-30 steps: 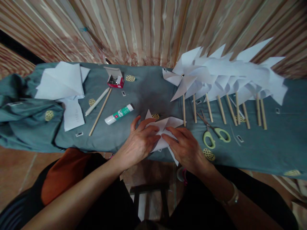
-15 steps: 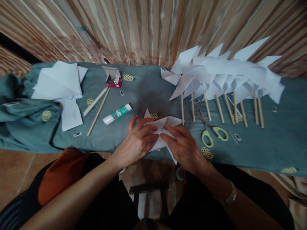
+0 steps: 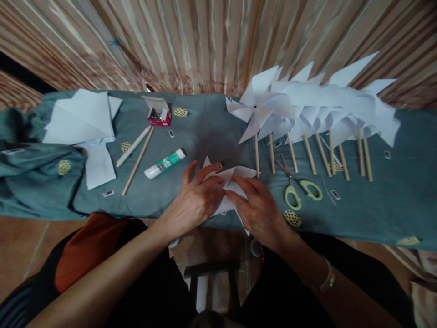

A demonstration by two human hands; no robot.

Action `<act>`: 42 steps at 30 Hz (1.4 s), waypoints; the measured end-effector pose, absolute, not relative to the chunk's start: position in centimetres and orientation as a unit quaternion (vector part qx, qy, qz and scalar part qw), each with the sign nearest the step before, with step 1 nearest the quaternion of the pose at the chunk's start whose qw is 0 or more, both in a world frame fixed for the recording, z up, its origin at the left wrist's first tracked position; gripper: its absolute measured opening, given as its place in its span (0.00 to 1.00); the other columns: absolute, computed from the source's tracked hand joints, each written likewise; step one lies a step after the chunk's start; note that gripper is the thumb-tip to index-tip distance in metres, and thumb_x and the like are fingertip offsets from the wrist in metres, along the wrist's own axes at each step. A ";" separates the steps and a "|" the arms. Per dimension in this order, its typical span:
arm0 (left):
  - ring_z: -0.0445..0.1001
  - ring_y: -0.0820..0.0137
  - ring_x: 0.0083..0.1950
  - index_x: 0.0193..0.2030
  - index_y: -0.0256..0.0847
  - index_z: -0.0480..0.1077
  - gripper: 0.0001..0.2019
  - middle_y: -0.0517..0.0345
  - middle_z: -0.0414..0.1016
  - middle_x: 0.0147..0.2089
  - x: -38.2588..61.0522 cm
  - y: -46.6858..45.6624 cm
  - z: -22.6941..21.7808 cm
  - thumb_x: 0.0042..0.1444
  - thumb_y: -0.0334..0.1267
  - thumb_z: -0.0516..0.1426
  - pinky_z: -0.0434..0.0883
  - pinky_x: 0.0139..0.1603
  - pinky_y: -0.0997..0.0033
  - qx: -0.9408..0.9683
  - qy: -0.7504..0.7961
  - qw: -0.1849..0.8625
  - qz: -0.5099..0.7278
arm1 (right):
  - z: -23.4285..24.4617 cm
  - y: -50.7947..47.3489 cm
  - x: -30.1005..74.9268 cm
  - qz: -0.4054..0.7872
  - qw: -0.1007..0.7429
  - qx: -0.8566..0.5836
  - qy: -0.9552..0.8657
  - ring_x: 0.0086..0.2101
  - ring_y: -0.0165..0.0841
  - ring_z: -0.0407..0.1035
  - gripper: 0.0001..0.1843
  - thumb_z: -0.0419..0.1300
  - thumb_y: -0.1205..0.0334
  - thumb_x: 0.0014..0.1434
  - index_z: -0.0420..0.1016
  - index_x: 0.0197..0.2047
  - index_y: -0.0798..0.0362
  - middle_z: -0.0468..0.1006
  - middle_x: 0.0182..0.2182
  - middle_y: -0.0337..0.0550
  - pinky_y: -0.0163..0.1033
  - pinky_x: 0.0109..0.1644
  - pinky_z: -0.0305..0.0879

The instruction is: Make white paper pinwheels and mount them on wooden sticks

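A white paper pinwheel [image 3: 241,172], cut and partly folded, lies at the front edge of the cloth-covered table. My left hand [image 3: 194,197] presses its fingers onto the paper's middle from the left. From the right, my right hand [image 3: 258,208] pinches at the same middle, thumb and forefinger close to the left fingertips. Pointed corners of the paper stick out above and below the hands. What lies right under the fingertips is hidden. Just right of my right hand are scissors [image 3: 302,184] with green handles, their blades slightly apart.
Finished white pinwheels [image 3: 273,102] on wooden sticks lie in a row at the back right. Left of my hands are a glue stick [image 3: 165,163], a wooden stick [image 3: 138,161], a white pen-like stick [image 3: 133,146], a small red box [image 3: 159,111] of metal pins and stacked paper [image 3: 80,116].
Both hands stay on the pinwheel's middle with almost the same grip. The whole view has shifted slightly, so the things on the table appear a little further left.
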State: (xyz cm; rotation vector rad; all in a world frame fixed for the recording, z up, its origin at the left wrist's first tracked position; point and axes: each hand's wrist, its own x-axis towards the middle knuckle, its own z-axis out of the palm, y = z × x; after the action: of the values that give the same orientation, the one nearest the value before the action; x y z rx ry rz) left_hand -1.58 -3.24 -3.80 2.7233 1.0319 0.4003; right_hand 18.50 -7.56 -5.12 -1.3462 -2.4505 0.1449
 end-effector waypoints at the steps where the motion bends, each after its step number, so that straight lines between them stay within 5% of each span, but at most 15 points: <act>1: 0.59 0.58 0.65 0.42 0.47 0.74 0.11 0.59 0.75 0.49 -1.5 -3.2 -3.8 0.62 0.35 0.51 0.38 0.69 0.44 0.921 0.350 0.099 0.138 | -5.1 -7.6 18.5 0.053 0.167 -0.476 -0.862 0.54 0.47 0.59 0.17 0.52 0.72 0.61 0.74 0.52 0.59 0.67 0.55 0.58 0.52 0.54 0.65; 18: 0.61 0.60 0.63 0.39 0.45 0.72 0.11 0.60 0.76 0.43 -0.8 -3.5 -4.1 0.63 0.32 0.49 0.43 0.69 0.45 0.913 0.362 0.103 0.156 | -5.2 -7.2 18.7 0.183 0.241 -0.497 -0.813 0.57 0.44 0.58 0.21 0.49 0.73 0.60 0.75 0.51 0.53 0.65 0.59 0.54 0.56 0.57 0.62; 25: 0.60 0.59 0.64 0.39 0.41 0.72 0.11 0.58 0.75 0.44 -0.8 -3.5 -4.4 0.64 0.33 0.49 0.42 0.69 0.44 0.917 0.355 0.091 0.157 | -5.5 -6.9 18.4 0.162 0.197 -0.502 -0.826 0.58 0.48 0.56 0.23 0.52 0.73 0.56 0.74 0.53 0.52 0.61 0.61 0.54 0.57 0.56 0.60; 42: 0.61 0.57 0.64 0.51 0.42 0.73 0.14 0.52 0.75 0.51 -2.6 -3.3 -4.2 0.62 0.35 0.51 0.56 0.63 0.45 0.845 0.421 0.233 0.233 | -5.7 -7.7 18.1 0.087 0.160 -0.495 -0.849 0.61 0.47 0.53 0.25 0.51 0.75 0.58 0.70 0.57 0.51 0.62 0.62 0.57 0.56 0.56 0.58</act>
State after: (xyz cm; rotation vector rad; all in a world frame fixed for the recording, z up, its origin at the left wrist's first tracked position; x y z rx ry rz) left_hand -2.59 -3.28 -4.20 2.3223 1.1566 0.6391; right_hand 18.09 -7.68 -5.70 -1.4151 -2.4261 0.2499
